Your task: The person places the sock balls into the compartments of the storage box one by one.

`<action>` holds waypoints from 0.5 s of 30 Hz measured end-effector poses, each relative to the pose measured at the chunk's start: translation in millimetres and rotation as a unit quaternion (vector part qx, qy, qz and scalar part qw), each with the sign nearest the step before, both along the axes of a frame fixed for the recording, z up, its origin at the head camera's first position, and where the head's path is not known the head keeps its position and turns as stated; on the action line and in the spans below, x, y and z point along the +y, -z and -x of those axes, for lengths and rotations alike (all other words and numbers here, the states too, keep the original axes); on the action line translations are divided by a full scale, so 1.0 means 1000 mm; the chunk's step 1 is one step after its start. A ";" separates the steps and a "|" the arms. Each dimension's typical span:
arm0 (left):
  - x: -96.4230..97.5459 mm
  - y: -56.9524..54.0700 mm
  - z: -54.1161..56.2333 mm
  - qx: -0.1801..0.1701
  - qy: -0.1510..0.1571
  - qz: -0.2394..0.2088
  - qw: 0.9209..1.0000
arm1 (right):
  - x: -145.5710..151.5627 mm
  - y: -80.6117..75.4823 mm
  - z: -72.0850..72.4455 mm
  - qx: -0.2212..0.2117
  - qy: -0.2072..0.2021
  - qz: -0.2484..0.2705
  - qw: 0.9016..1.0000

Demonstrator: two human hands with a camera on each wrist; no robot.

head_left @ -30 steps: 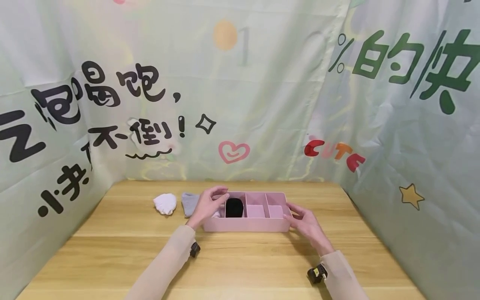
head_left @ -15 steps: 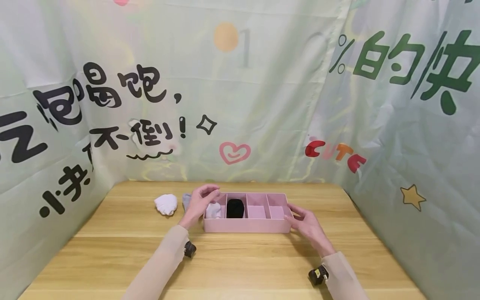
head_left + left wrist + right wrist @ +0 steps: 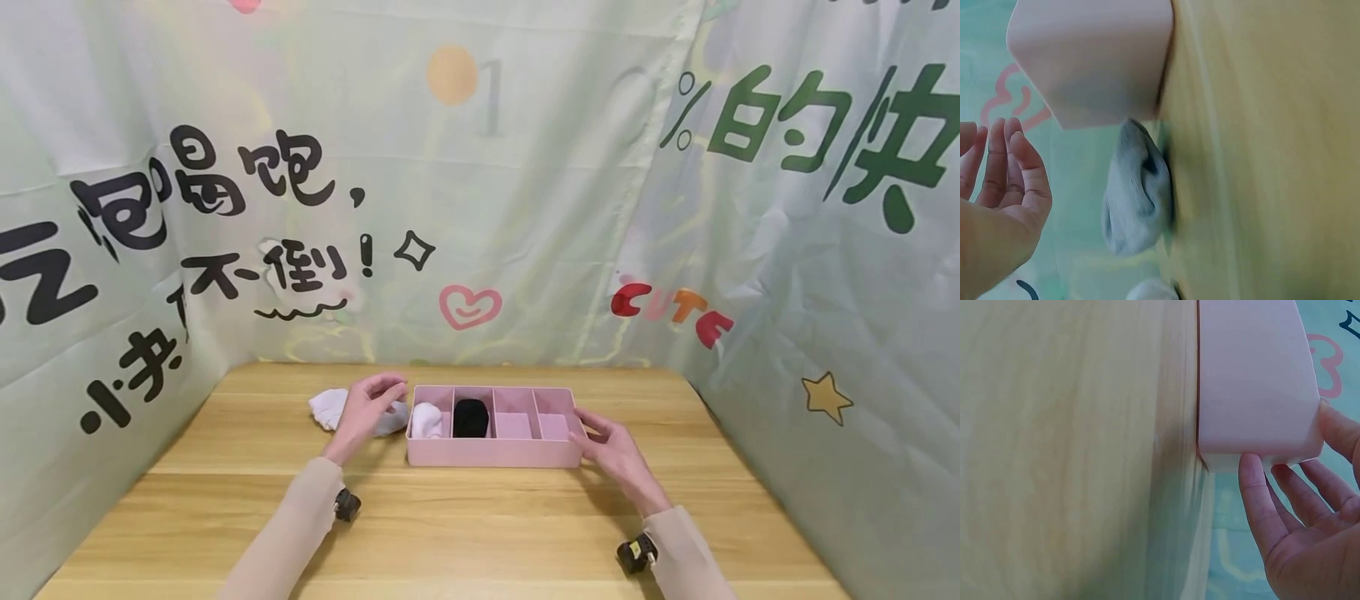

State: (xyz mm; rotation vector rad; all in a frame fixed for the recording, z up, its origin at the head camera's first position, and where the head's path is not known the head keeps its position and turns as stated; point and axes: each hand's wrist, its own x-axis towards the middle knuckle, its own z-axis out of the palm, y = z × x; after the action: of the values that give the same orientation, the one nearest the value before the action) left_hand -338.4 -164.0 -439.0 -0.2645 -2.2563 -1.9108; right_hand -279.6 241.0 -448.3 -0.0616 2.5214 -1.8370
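A pink divided storage box (image 3: 495,452) stands on the table, its long side toward me. A rolled white sock (image 3: 427,421) lies in its leftmost compartment, and a black rolled bundle (image 3: 471,418) in the one beside it. My right hand (image 3: 617,454) holds the box's right end, fingers against the outer end wall and thumb at the rim. My left hand (image 3: 366,415) hovers left of the box with nothing in it, fingers loosely bent. Beyond and below it lies a folded grey sock (image 3: 1138,190), partly hidden in the head view. A white bundle (image 3: 327,408) sits farther left.
The wooden table (image 3: 480,533) is enclosed by printed cloth walls (image 3: 540,208) at the back and both sides. Thin dividers (image 3: 536,412) split the box into compartments. Dark wrist cameras (image 3: 637,552) sit under both sleeves.
My left hand has moved left from the box's left end to over the grey sock, uncovering the white sock in the leftmost compartment. My right hand and the box stay put.
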 end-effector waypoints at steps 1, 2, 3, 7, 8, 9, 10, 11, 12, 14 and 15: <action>-0.003 0.001 0.000 0.001 0.003 0.005 1.000 | 0.000 0.000 0.000 -0.001 0.001 0.000 1.000; -0.005 0.002 -0.001 0.000 0.006 0.011 1.000 | 0.000 0.000 0.000 -0.002 0.002 0.002 1.000; -0.008 0.002 -0.001 -0.002 0.008 0.016 1.000 | 0.000 -0.001 0.000 -0.003 0.002 0.003 1.000; -0.018 0.005 -0.002 -0.009 0.016 0.032 0.999 | 0.000 -0.001 0.000 -0.002 0.004 0.005 1.000; -0.021 0.006 -0.003 -0.010 0.017 0.039 0.999 | 0.000 -0.001 0.000 -0.001 0.003 0.005 1.000; -0.024 0.006 -0.003 -0.013 0.016 0.044 0.999 | 0.000 -0.001 0.000 0.000 0.002 0.002 1.000; -0.027 0.007 -0.003 -0.013 0.016 0.050 0.999 | 0.000 0.000 0.001 0.001 0.002 0.001 1.000; -0.029 0.007 -0.003 -0.015 0.016 0.055 0.998 | 0.001 0.000 0.001 0.001 0.002 0.000 1.000; -0.032 0.007 -0.003 -0.013 0.018 0.064 0.998 | 0.001 0.001 0.001 0.001 0.003 -0.001 1.000; -0.039 0.009 -0.002 -0.015 0.016 0.075 0.997 | 0.000 0.002 0.001 0.001 0.004 -0.001 1.000; -0.042 0.009 -0.002 -0.018 0.014 0.076 0.997 | 0.000 0.002 0.001 0.002 0.005 -0.002 1.000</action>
State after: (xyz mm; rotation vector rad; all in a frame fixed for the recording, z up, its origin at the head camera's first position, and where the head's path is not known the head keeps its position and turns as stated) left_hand -336.3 -206.1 -448.5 -0.2846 -2.4375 -1.7737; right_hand -280.5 241.0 -450.2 -0.0530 2.5314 -1.8377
